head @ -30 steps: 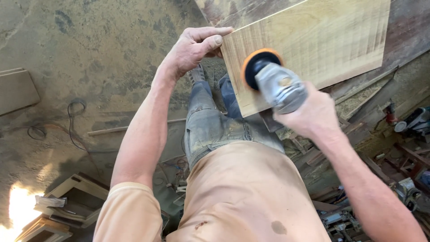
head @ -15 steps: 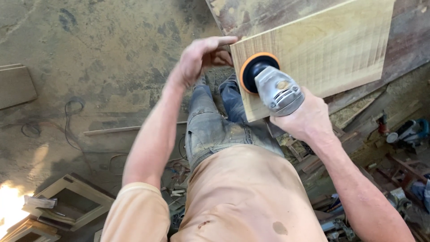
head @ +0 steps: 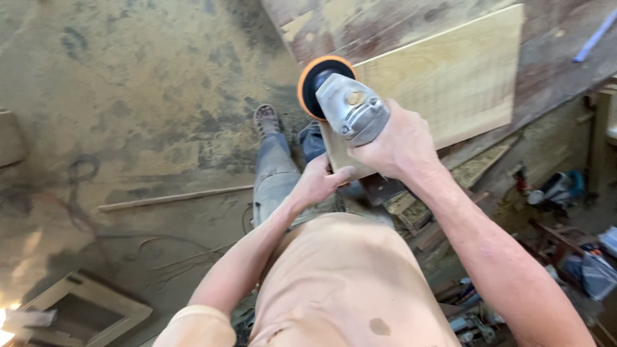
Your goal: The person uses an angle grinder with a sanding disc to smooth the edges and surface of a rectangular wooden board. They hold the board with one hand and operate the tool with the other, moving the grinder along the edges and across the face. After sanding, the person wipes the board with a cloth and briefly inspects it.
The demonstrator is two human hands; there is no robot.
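Moved since earlier: left hand (head: 319,183) dropped from top corner to near edge of board (head: 443,87), gripping it. Right hand (head: 392,144) wrapped around grinder (head: 344,99), disc at board's corner. Risks: disc slipping off edge; fingers near disc; board shifting.

The sander (head: 347,103) has a dull silver-grey body and a black pad ringed in orange. Beside it, the board (head: 443,83) is pale yellow wood with fine darker streaks. Under the board, the desk (head: 340,26) is blotchy brown and reddish. The floor (head: 128,96) is mottled tan and grey.
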